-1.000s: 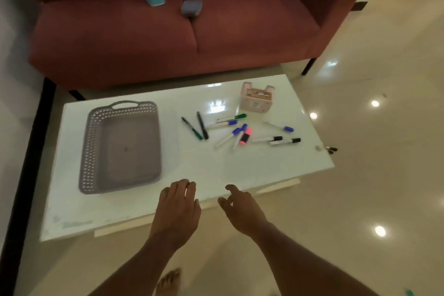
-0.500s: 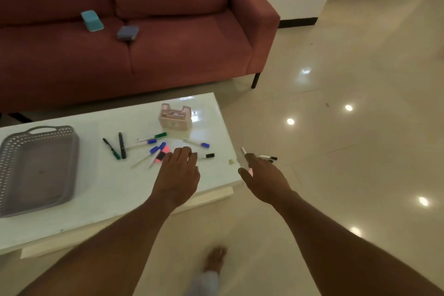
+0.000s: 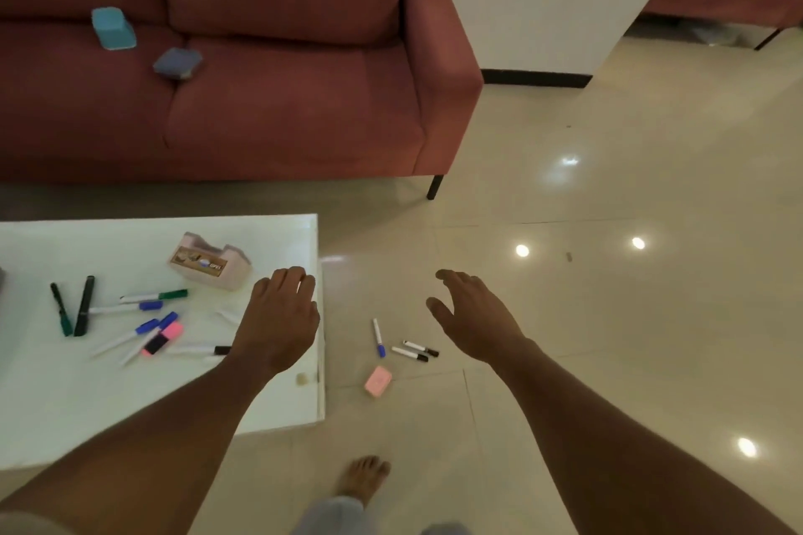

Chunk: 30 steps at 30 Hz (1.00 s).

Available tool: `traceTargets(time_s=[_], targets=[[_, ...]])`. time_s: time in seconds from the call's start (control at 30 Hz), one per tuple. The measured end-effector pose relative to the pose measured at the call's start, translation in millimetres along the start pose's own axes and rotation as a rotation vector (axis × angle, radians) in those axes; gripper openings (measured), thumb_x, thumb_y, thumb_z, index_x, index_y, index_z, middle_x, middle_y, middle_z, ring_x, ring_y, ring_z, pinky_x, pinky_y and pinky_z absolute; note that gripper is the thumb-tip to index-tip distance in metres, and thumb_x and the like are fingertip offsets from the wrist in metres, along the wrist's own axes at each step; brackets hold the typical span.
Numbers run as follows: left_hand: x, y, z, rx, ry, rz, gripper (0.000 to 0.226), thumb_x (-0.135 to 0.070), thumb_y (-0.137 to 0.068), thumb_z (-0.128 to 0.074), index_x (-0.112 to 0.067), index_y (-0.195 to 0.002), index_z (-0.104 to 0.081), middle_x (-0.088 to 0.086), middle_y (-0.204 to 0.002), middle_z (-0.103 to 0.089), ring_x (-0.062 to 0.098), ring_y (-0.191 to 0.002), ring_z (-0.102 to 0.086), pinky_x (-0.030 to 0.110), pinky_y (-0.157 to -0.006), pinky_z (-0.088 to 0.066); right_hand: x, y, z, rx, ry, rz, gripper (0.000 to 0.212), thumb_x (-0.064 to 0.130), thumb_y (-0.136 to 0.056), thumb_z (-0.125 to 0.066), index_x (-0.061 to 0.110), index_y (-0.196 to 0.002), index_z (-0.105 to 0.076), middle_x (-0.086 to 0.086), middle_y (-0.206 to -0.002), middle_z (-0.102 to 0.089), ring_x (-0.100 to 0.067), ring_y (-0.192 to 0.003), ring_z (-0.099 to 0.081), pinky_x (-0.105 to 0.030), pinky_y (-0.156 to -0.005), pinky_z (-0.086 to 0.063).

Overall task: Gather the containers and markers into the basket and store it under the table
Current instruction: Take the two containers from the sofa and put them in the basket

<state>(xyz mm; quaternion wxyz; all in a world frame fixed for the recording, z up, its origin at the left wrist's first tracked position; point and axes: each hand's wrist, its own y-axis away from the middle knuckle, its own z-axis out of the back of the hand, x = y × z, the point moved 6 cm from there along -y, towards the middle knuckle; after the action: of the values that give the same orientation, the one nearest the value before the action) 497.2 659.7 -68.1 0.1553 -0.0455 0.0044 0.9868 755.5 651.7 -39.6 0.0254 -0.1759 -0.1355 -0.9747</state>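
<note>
The white counter [image 3: 52,395] carries one pink container [image 3: 211,260] near its far right part, lying tilted with a brown label facing up, what it holds not visible; left of and nearer than it lie the markers, roughly eight in a loose scatter: a dark green marker [image 3: 61,309] and a black marker [image 3: 84,305] side by side at the left, a green-capped marker [image 3: 154,296], a blue-capped marker [image 3: 126,308], two more blue-capped ones crossing by a pink highlighter [image 3: 162,339], and a black-capped marker [image 3: 200,350] whose cap end touches the left wrist; the basket is almost wholly out of view at the left edge. On the floor just right of the counter lie three markers, one blue-capped floor marker [image 3: 378,337] and two black-capped floor markers [image 3: 415,351] close together, with one pink eraser [image 3: 378,381] nearer the camera. Two containers sit on the red sofa [image 3: 295,117]: a teal container [image 3: 113,28] and a grey-blue container [image 3: 177,63], near each other. The left hand [image 3: 278,321] hovers palm down over the counter's right edge, fingers loosely curled, holding nothing; the right hand [image 3: 473,317] is spread over the floor above the dropped markers, fingers wide apart and empty. One bare foot [image 3: 363,478] stands on the floor.
</note>
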Motion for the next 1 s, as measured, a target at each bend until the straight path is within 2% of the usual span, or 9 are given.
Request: traceTargets(time_s=[0.17, 0.4, 0.47, 0.53, 0.6, 0.73, 0.87, 0.93, 1.0], targets=[[-53.1, -76.7, 9.4, -0.029, -0.003, 0.139, 0.027, -0.021, -0.088, -0.052, -0.006, -0.109, -0.059, 0.012, -0.109, -0.061, 0.031, -0.096, -0.056, 0.042, -0.081, -0.048, -67.6, -67.7, 51.5, 0.067, 0.03, 0.11, 0.049, 0.04, -0.098, -0.045, 0.018, -0.142, -0.039, -0.001, -0.144, -0.047, -0.022, -0.13, -0.042, -0.04, -0.102, -0.043], [-115.7, -160.4, 9.4, -0.059, -0.001, 0.417, 0.028, -0.026, -0.087, -0.045, -0.009, -0.103, -0.06, 0.01, -0.102, -0.061, 0.028, -0.092, -0.057, 0.041, -0.08, -0.051, -130.6, -179.2, 105.8, 0.148, 0.057, 0.354, 0.05, 0.041, -0.098, -0.043, 0.017, -0.142, -0.041, -0.001, -0.143, -0.048, -0.021, -0.131, -0.042, -0.04, -0.103, -0.043], [-132.8, -176.8, 11.5, -0.019, 0.094, 0.484, 0.025, -0.026, -0.089, -0.043, -0.01, -0.092, -0.062, 0.009, -0.092, -0.062, 0.028, -0.085, -0.059, 0.039, -0.076, -0.051, -136.0, -203.6, 123.1, 0.132, 0.034, 0.376, 0.044, 0.041, -0.098, -0.044, 0.016, -0.133, -0.049, -0.004, -0.127, -0.061, -0.023, -0.119, -0.054, -0.037, -0.094, -0.047], [-137.3, -193.5, 17.1, -0.029, 0.24, 0.608, 0.025, -0.026, -0.093, -0.042, -0.012, -0.083, -0.06, 0.007, -0.086, -0.061, 0.027, -0.082, -0.06, 0.036, -0.073, -0.048, -132.3, -233.0, 143.9, 0.098, -0.027, 0.401, 0.033, 0.041, -0.097, -0.047, 0.017, -0.116, -0.058, -0.004, -0.095, -0.071, -0.025, -0.093, -0.065, -0.034, -0.077, -0.051], [-129.4, -214.3, 20.5, -0.021, 0.25, 0.661, 0.025, -0.029, -0.095, -0.04, -0.015, -0.087, -0.06, 0.003, -0.09, -0.062, 0.023, -0.087, -0.06, 0.033, -0.077, -0.047, -119.1, -269.2, 157.8, 0.109, -0.04, 0.447, 0.026, 0.041, -0.095, -0.047, 0.02, -0.104, -0.06, -0.001, -0.078, -0.071, -0.023, -0.078, -0.066, -0.034, -0.068, -0.052], [-87.7, -252.2, 10.6, 0.079, 0.207, 0.734, 0.033, -0.034, -0.097, -0.035, -0.016, -0.116, -0.056, 0.003, -0.113, -0.061, 0.021, -0.106, -0.054, 0.034, -0.091, -0.045, -85.2, -337.2, 168.2, 0.209, -0.006, 0.577, 0.018, 0.038, -0.092, -0.047, 0.025, -0.088, -0.058, 0.006, -0.062, -0.062, -0.015, -0.063, -0.06, -0.03, -0.058, -0.045], [-27.9, -303.5, -1.3, 0.134, 0.333, 0.839, 0.042, -0.039, -0.097, -0.038, -0.018, -0.132, -0.047, -0.002, -0.131, -0.057, 0.016, -0.122, -0.052, 0.027, -0.101, -0.038, -54.2, -415.1, 170.2, 0.297, 0.1, 0.685, 0.023, 0.036, -0.093, -0.046, 0.02, -0.081, -0.057, 0.009, -0.065, -0.054, -0.012, -0.058, -0.051, -0.03, -0.058, -0.041], [9.1, -334.5, 0.0, 0.096, 0.401, 0.887, 0.034, -0.038, -0.097, -0.04, -0.018, -0.121, -0.054, -0.002, -0.117, -0.062, 0.017, -0.115, -0.057, 0.026, -0.094, -0.04, -38.2, -464.5, 171.5, 0.323, 0.191, 0.71, 0.025, 0.038, -0.093, -0.045, 0.02, -0.076, -0.053, 0.008, -0.066, -0.052, -0.011, -0.059, -0.047, -0.028, -0.057, -0.035], [41.6, -363.7, 5.9, 0.077, 0.447, 0.897, 0.027, -0.033, -0.097, -0.041, -0.014, -0.101, -0.059, -0.005, -0.085, -0.056, 0.019, -0.101, -0.06, 0.024, -0.081, -0.039, -16.6, -511.8, 177.3, 0.356, 0.256, 0.699, 0.027, 0.039, -0.091, -0.045, 0.02, -0.073, -0.053, 0.003, -0.067, -0.056, -0.012, -0.059, -0.047, -0.031, -0.058, -0.038]])
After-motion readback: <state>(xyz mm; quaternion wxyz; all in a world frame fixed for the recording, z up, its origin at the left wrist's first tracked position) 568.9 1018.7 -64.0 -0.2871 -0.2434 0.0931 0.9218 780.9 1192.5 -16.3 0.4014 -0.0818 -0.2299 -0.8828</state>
